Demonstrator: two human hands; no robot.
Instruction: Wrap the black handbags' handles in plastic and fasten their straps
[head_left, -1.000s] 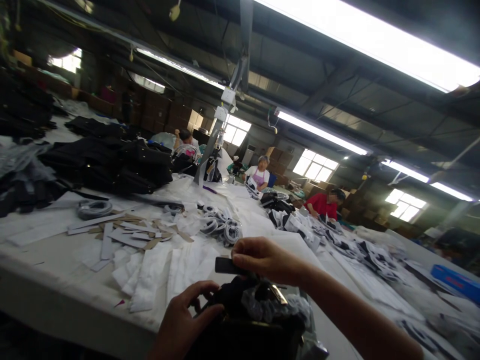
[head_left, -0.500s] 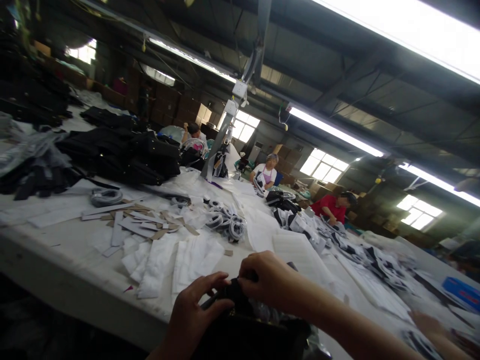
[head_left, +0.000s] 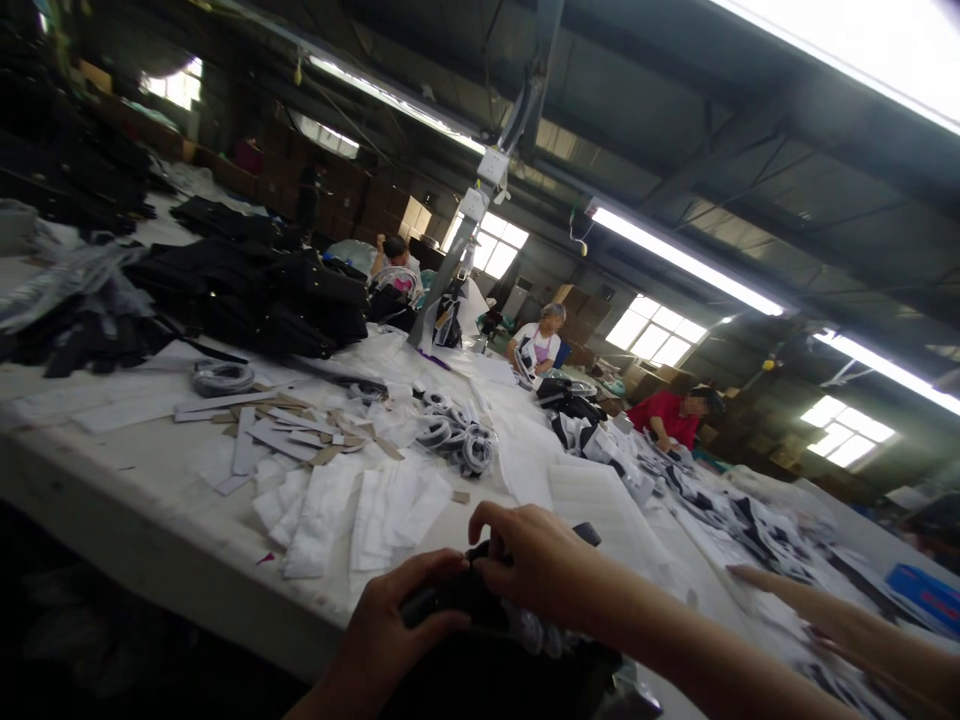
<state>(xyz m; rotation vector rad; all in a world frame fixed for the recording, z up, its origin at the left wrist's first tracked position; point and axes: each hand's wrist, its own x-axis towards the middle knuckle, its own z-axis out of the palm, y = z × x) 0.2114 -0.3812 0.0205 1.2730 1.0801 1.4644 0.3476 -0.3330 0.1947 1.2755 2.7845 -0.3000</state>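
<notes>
At the near table edge, a dark black item (head_left: 487,680), bag-like in shape, lies under both hands; its lower part is lost in shadow. My left hand (head_left: 397,615) grips its upper edge from the left, thumb and fingers curled round dark material. Over the same edge, my right hand (head_left: 529,560) bends with its fingers pinched on the black material, close to the left fingertips. Clear plastic with greyish contents (head_left: 536,632) shows just below the right wrist.
White foam strips (head_left: 322,525), card strips (head_left: 292,435) and grey coils (head_left: 474,452) lie on the table (head_left: 187,510). Black goods (head_left: 262,300) are piled at left. A co-worker's hand (head_left: 780,590) reaches in from the right, near a blue box (head_left: 926,595). Several people work beyond.
My right hand's fingers have shifted slightly left and are more bent over the black material. The co-worker's arm has reached farther left across the table. The view has shifted slightly.
</notes>
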